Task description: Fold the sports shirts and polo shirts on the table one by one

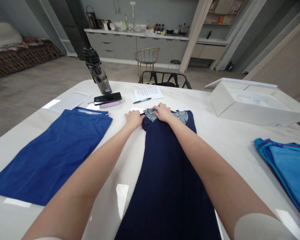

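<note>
A dark navy shirt (168, 160) lies lengthwise on the white table in front of me, with grey-blue paisley patches (182, 116) near its far end. My left hand (135, 120) is closed on the shirt's far left corner, thumb against the cloth. Bent fingers of my right hand (162, 112) grip the paisley part just beside it; their tips are partly hidden. To the left is a flat, folded royal-blue garment (55, 150). At the right edge sits a folded bright-blue garment (290, 166), cut off by the frame.
Behind the shirt are a printed sheet (151, 92) and a pen (142, 100). A dark phone (107, 98) and a tall water bottle (101, 78) stand far left. An open white box (260, 111) occupies the back right. Chairs (165, 78) stand beyond the table (222, 150).
</note>
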The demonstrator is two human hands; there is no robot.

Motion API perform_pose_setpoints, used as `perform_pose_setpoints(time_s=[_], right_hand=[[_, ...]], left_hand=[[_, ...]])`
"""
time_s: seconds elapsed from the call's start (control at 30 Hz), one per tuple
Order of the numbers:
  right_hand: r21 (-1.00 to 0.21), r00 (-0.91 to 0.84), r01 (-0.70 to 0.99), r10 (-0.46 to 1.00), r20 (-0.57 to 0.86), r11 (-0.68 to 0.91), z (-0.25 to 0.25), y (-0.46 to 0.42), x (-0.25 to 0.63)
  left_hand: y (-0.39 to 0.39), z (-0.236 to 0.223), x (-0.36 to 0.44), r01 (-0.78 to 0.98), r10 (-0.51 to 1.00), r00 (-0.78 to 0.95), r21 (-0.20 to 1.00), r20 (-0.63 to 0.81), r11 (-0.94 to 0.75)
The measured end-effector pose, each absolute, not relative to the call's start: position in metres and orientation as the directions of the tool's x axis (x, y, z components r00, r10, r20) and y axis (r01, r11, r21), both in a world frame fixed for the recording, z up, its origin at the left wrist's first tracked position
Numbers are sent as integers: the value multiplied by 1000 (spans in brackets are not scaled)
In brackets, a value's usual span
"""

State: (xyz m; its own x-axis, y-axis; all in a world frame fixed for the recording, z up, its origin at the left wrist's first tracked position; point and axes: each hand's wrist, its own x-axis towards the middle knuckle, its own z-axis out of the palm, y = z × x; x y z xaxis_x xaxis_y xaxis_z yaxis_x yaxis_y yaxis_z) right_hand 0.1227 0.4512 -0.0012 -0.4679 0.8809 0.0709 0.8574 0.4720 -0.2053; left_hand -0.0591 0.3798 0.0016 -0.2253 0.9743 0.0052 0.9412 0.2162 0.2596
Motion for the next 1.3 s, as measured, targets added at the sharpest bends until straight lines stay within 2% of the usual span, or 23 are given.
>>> perform_pose_setpoints(time_s=[0.13, 0.2, 0.33, 0.4, 0.5, 0.57, 0.63, 0.7, 0.77, 0.83, 0.93, 1.0, 1.07, 1.17, 1.3], right_hand=[[-190, -505, 838, 859, 88, 512, 0, 452, 115], [-223, -525, 812, 842, 126, 540, 2, 451, 116], [-459, -464, 707, 842, 274, 538, 13, 450, 137], [-583, -398, 625, 854, 335, 520, 21, 449, 158], [-706, -283, 541, 889, 359, 457, 34, 446, 197], [-793, -192, 499, 937, 292, 349, 37, 440, 223], [-881, -89, 452, 990, 109, 138, 35, 432, 248], [-912, 7, 397, 994, -113, -106, 28, 422, 267], [-892, 51, 390, 973, -226, -228, 19, 412, 279], [-857, 45, 478, 980, -192, -190, 11, 403, 284], [-719, 18, 693, 999, -49, -48, 5, 395, 280], [-639, 30, 770, 999, 22, -9, 6, 394, 274], [-614, 52, 789, 996, 77, 7, 10, 395, 271], [-591, 105, 806, 986, 127, -9, 15, 400, 274], [-471, 122, 879, 989, 87, -67, 10, 395, 282]], left_hand=[[380, 9, -60, 815, 975, -209, 565, 81, 128], [379, 16, -53, 705, 968, -213, 707, 134, 57], [379, 41, -23, 385, 979, -153, 921, 132, -64], [381, 58, 3, 245, 989, -77, 964, 125, -102], [384, 75, 54, 121, 996, 14, 989, 88, -89], [384, 74, 89, 67, 997, 56, 997, 44, -47], [383, 63, 115, 42, 996, 91, 999, -2, -2], [381, 45, 126, 90, 993, 113, 996, -37, 27], [378, 26, 122, 237, 994, 104, 971, -22, -3], [372, 12, 109, 454, 993, 92, 884, 79, -113], [357, 4, 91, 723, 962, 179, 635, 207, -272], [345, 5, 88, 820, 939, 271, 460, 214, -341], [334, 9, 92, 856, 915, 337, 334, 221, -396], [321, 14, 104, 863, 898, 372, 268, 235, -428], [304, 11, 108, 859, 890, 408, 244, 205, -450]])
